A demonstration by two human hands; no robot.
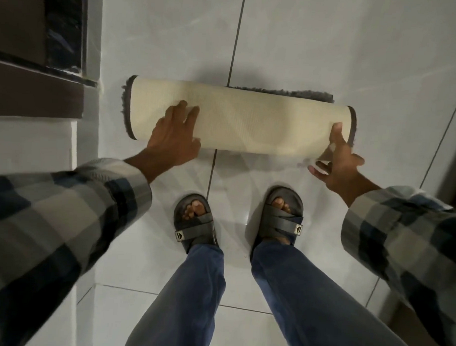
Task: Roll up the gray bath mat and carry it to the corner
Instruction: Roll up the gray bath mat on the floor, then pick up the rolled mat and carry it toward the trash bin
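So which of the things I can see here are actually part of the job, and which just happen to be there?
Part of the job:
- bath mat, nearly rolled, cream backing outward, a gray strip still flat on the floor
- left hand, flat on the roll
- right hand, at the roll's right end

Just there:
- tiled floor
- sandals
- dark door frame

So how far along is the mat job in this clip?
Rolling looks nearly done: the mat is mostly a roll, cream backing out, with a gray strip still flat behind it. The left hand and right hand rest on it on the floor. Lifting and carrying remain.
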